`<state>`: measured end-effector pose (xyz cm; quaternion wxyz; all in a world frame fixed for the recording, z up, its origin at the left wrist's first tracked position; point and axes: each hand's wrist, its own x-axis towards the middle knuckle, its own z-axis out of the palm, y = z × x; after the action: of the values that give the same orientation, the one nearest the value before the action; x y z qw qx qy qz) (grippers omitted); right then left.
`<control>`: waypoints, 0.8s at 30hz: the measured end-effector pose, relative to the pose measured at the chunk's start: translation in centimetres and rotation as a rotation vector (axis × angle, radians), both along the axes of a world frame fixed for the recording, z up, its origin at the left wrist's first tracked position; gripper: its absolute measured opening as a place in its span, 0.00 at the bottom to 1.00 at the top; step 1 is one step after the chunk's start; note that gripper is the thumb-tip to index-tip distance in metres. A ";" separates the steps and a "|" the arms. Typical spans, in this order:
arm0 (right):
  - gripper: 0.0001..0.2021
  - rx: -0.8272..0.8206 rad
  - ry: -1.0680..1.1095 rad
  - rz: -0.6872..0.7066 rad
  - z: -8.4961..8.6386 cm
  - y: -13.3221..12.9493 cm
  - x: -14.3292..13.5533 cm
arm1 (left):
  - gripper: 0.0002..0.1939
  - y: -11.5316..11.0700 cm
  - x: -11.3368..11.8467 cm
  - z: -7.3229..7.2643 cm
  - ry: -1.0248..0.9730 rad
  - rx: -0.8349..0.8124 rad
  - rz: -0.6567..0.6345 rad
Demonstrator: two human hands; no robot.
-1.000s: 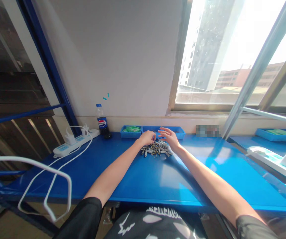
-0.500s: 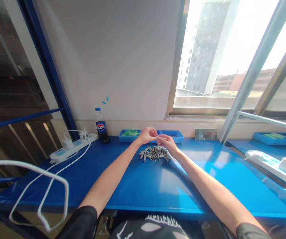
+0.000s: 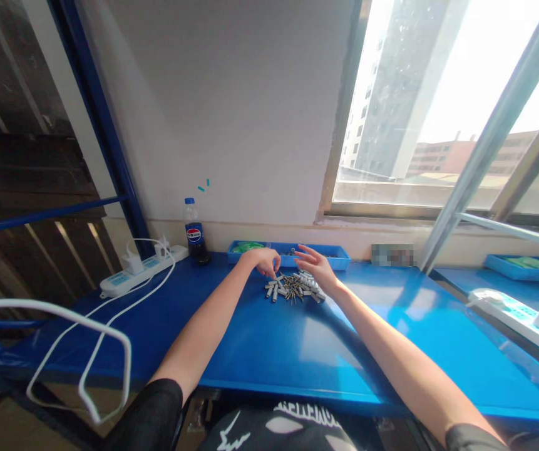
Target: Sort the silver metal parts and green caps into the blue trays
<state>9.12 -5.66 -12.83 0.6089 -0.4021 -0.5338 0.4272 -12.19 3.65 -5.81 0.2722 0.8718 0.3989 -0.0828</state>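
Observation:
A pile of small grey cylindrical parts with thin metal pins (image 3: 293, 288) lies on the blue table (image 3: 269, 351). My left hand (image 3: 264, 260) is at the pile's upper left edge, its fingers bent down and together; whatever they may hold is too small to make out. Above the pile's right side, my right hand (image 3: 315, 266) has its fingers spread, with nothing in them. Behind both hands stands a blue divided tray (image 3: 339, 263), with a green packet (image 3: 249, 247) in its left part and small parts further right.
A cola bottle (image 3: 195, 235) stands at the back left, beside a white power strip (image 3: 144, 270) with a looping white cable (image 3: 126, 338). At the right are another power strip (image 3: 508, 322) and a blue tray (image 3: 508, 269). A metal post (image 3: 471, 138) rises by the window.
My hands were together above the pile and have moved apart. My left hand has lowered towards the pile's left side, and my right hand's fingers have spread. The view has shifted slightly.

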 end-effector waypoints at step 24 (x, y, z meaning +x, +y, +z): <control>0.21 -0.102 -0.011 0.051 -0.1 -0.3 -0.5 | 0.29 -0.7 1.0 -0.9 0.007 -0.117 0.018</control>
<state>8.64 -5.96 -12.93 0.5736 -0.4214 -0.5246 0.4670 -11.18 2.92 -6.73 0.3222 0.8504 0.4020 -0.1067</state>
